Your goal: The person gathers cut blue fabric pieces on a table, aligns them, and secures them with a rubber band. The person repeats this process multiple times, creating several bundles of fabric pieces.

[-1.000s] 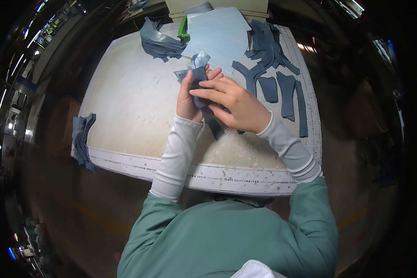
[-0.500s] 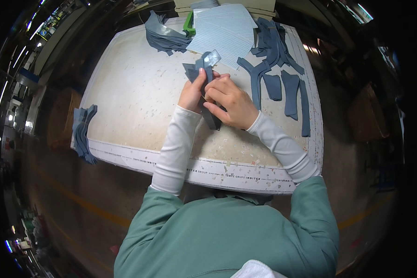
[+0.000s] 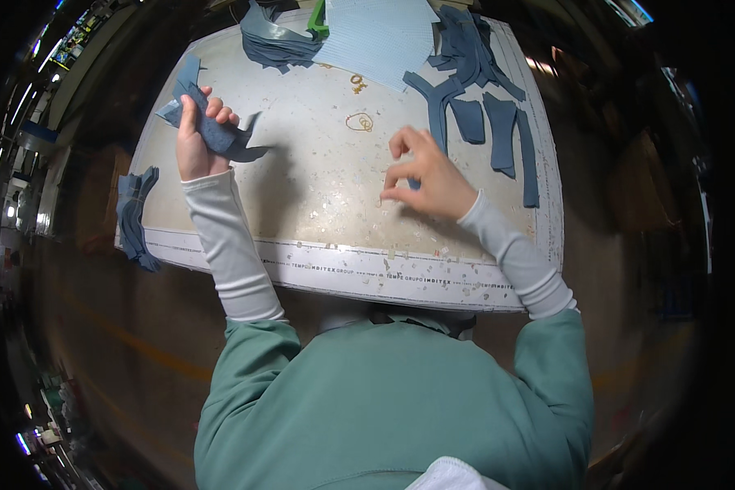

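Gripping a bundle of matte blue strips [image 3: 220, 139] above the left side of the bench [image 3: 306, 184], the left hand [image 3: 194, 140] has its fingers wrapped tight around the middle. Its long axis slants from upper left to lower right, with thin, angular ends flaring. The right hand [image 3: 433, 178] curls its fingers loosely, half open, around nothing visible.

From my remote feed I count one left hand [image 3: 204, 135], one right hand [image 3: 431, 175], one bundle [image 3: 223, 139], three blue stacks [image 3: 278, 49], one Y-piece [image 3: 438, 100], three straighter pieces [image 3: 501, 137], one green frame [image 3: 318, 24], one table [image 3: 318, 163]. Bands [image 3: 358, 84]: at least two. Pale sheets [image 3: 376, 37]: overlapping, can't count. Scraps [image 3: 435, 253]: many, too small.
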Tool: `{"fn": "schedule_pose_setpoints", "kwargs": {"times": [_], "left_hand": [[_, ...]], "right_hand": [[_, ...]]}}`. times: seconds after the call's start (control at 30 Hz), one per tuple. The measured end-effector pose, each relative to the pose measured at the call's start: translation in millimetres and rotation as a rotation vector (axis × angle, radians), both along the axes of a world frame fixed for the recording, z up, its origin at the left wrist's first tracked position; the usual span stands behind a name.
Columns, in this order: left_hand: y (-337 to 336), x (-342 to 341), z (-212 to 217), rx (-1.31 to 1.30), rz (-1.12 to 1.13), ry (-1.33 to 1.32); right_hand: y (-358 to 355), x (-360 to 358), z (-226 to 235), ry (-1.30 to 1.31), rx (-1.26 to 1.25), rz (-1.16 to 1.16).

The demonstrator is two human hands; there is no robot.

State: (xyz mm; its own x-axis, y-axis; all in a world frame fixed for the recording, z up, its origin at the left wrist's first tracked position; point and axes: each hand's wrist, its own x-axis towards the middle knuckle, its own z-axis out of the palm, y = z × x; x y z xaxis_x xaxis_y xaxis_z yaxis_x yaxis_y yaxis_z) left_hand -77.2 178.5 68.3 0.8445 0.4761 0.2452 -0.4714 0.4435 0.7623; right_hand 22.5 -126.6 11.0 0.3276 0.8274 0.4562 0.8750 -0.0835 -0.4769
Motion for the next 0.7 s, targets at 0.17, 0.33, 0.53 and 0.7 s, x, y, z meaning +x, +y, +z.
{"fn": "schedule_pose_setpoints", "kwargs": {"times": [0.17,0.33,0.53,0.7], "left_hand": [[-69.6,-23.9,26.7,-0.015,-0.464,0.071],[-123.4,-9.3,-6.1,-0.255,-0.651,0.211],[-150.7,18.8,-65.4,-0.357,-0.539,0.670],[-145.7,18.9,-72.3,-0.127,-0.448,0.683]], "right_hand": [[25.6,58.9,-8.6,0.226,0.000,-0.098],[35.3,76.3,-17.9,0.174,0.204,-0.298],[5.0,22.6,-25.2,0.372,0.244,-0.337],[-0.9,-20.9,-39.4,0.198,0.065,-0.295]]}}
